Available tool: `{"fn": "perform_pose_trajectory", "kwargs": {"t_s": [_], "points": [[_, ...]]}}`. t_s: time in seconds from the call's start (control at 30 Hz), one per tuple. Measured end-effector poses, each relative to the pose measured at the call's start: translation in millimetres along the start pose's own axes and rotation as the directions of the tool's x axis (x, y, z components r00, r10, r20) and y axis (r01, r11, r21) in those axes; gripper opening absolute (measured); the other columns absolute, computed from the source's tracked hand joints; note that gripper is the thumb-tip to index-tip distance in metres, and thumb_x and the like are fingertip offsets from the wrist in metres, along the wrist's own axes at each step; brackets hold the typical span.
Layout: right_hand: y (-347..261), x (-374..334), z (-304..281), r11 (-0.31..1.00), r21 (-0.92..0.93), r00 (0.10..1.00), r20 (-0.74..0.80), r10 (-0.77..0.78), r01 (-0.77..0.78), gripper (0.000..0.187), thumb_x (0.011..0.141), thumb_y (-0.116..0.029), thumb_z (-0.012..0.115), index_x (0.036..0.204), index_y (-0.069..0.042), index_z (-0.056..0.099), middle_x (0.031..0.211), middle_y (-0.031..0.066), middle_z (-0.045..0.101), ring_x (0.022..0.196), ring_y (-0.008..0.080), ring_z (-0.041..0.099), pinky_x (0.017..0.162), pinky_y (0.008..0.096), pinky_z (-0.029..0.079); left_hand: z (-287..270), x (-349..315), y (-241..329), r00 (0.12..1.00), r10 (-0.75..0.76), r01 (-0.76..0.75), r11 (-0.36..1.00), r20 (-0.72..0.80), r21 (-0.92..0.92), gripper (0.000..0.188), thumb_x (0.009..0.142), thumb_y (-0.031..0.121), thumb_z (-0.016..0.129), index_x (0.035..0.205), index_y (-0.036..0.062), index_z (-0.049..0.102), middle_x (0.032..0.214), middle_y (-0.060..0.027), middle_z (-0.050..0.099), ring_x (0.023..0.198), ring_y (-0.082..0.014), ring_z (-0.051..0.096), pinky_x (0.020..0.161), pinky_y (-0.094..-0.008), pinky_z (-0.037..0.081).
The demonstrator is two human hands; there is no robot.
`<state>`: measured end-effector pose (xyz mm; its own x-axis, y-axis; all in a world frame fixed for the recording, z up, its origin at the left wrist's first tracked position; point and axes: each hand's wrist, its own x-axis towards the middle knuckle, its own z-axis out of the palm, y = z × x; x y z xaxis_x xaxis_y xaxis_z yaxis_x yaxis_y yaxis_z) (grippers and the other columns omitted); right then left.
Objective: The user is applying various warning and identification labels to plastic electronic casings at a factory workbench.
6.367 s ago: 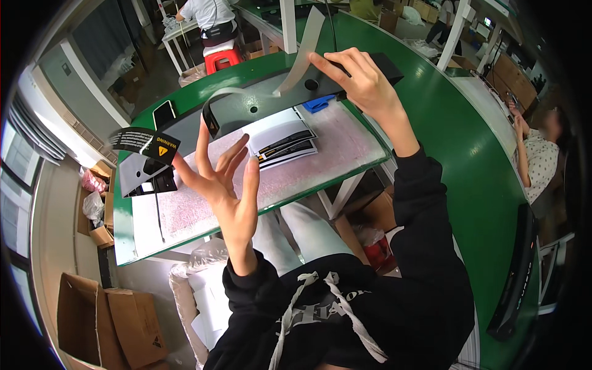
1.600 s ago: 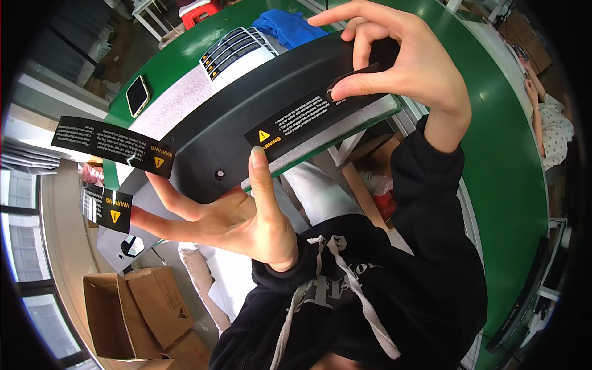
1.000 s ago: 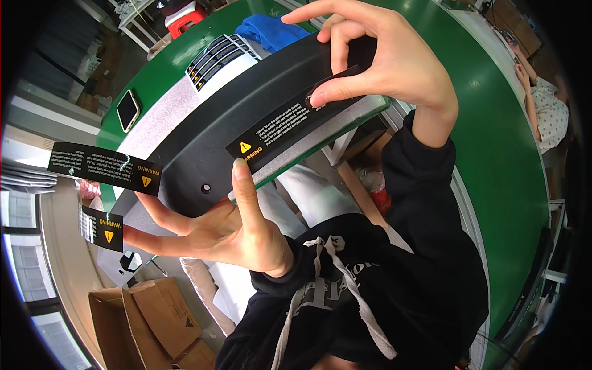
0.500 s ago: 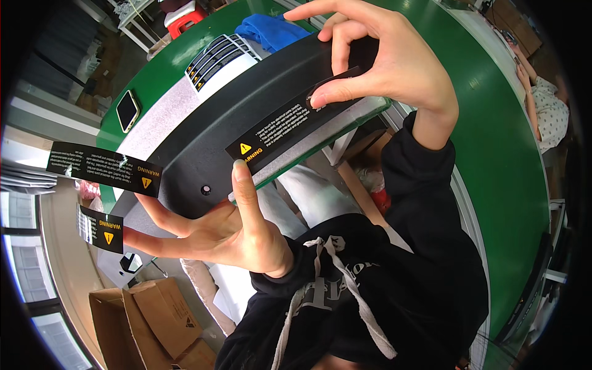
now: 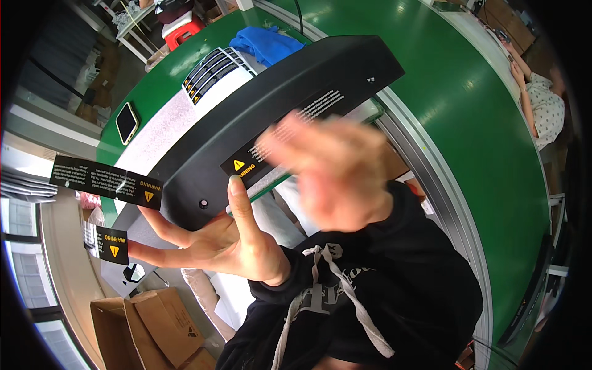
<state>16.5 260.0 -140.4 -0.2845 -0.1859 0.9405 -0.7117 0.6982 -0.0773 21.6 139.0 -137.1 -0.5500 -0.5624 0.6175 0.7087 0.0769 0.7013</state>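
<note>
Label [image 5: 242, 164] on panel [image 5: 259, 102]; phone [image 5: 127, 123] and cloth [image 5: 265, 45] on table [image 5: 163, 77] behind.

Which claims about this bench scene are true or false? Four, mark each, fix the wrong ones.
1. Two rectangular black labels with yellow triangles extend from fingertips of the left hand: true.
2. The left hand is motion-blurred: false; the right hand is.
3. A crumpled blue cloth lies beyond the long, curved black panel: true.
4. The panel shows no hole: false; a small round hole shows near the left hand.
</note>
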Motion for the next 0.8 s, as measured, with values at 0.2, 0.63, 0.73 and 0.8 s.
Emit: {"fn": "perform_pose_trajectory", "kwargs": {"t_s": [0.2, 0.63, 0.73, 0.8], "points": [[18, -24, 56, 0.967, -0.098, 0.96, -0.127, -0.248, 0.237, 0.033, 0.086, -0.022, 0.063, 0.116, -0.012, 0.052, 0.107, 0.0015, 0.068, 0.106, 0.0124, 0.061, 0.088, 0.0309, 0.041, -1, -3, 3, 0.999, -0.034, 0.035, 0.999, -0.013, 0.031, 0.11, 0.066, -0.018, 0.065, 0.146, 0.0215, 0.0, 0.142, -0.015, 0.023, 0.121, -0.0298, 0.043, 0.094, -0.0477, 0.049], [73, -25, -19, 0.973, -0.226, 0.971, -0.239, -0.004, -0.052, 0.054, 0.074, 0.007, 0.04, 0.128, 0.003, 0.041, 0.11, 0.0145, 0.065, 0.11, 0.0304, 0.058, 0.092, 0.0368, 0.04, 7, -3, -4, 0.977, 0.115, -0.095, 0.988, -0.178, 0.118, 0.102, 0.066, -0.016, 0.069, 0.143, 0.0133, 0.009, 0.134, -0.016, 0.034, 0.112, -0.0262, 0.049, 0.085, -0.0383, 0.055], [27, -19, -11, 0.978, -0.081, 0.98, 0.066, -0.186, 0.191, 0.043, 0.087, -0.006, 0.04, 0.13, -0.002, 0.037, 0.119, 0.0134, 0.061, 0.112, 0.0295, 0.056, 0.095, 0.0393, 0.037, 11, -10, -10, 0.974, 0.133, -0.109, 0.984, -0.181, 0.14, 0.102, 0.066, -0.017, 0.069, 0.143, 0.0134, 0.008, 0.134, -0.0162, 0.034, 0.11, -0.0264, 0.051, 0.084, -0.0382, 0.056], [20, -19, -7, 0.954, -0.053, 0.948, 0.14, -0.285, 0.295, 0.041, 0.09, -0.012, 0.042, 0.13, -0.003, 0.037, 0.121, 0.0114, 0.06, 0.112, 0.0285, 0.056, 0.095, 0.0393, 0.037, 11, -11, -10, 0.973, 0.142, -0.116, 0.982, -0.182, 0.149, 0.103, 0.066, -0.018, 0.069, 0.143, 0.0135, 0.008, 0.134, -0.0162, 0.034, 0.108, -0.0265, 0.052, 0.083, -0.0382, 0.057]]}}
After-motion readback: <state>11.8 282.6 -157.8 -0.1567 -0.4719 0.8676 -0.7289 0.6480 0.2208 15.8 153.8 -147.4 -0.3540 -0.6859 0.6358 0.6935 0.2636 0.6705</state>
